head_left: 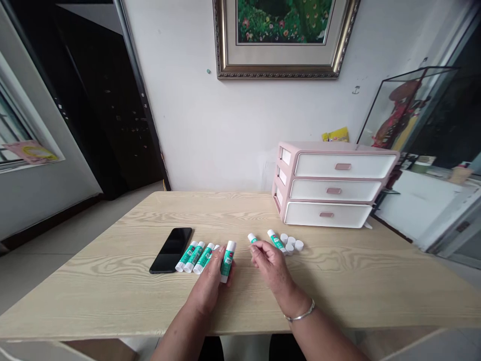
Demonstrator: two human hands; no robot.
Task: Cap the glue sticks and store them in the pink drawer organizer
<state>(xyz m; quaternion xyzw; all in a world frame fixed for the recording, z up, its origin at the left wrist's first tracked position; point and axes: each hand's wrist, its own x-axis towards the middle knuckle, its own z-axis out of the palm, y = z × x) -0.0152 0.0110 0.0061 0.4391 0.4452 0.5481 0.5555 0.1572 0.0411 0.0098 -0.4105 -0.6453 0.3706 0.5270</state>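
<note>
My left hand (213, 273) is closed around a glue stick (228, 261), a green-labelled tube with white ends held almost upright. Just left of that hand, several similar glue sticks (194, 256) lie slanted in a row on the table; the hand partly hides the nearest one. My right hand (271, 263) has thumb and fingers pinched together at another glue stick (252, 237). Only the white top and a bit of green show above the fingers; its lower part is hidden. Right beyond this hand lies one more glue stick (276, 241), beside several loose white caps (299, 245).
A black phone (171, 250) lies left of the row on the wooden table (124, 301). At the back right stands a pink and white drawer unit (334, 190). Behind the table is a white wall (188, 125) with a framed picture (287, 70).
</note>
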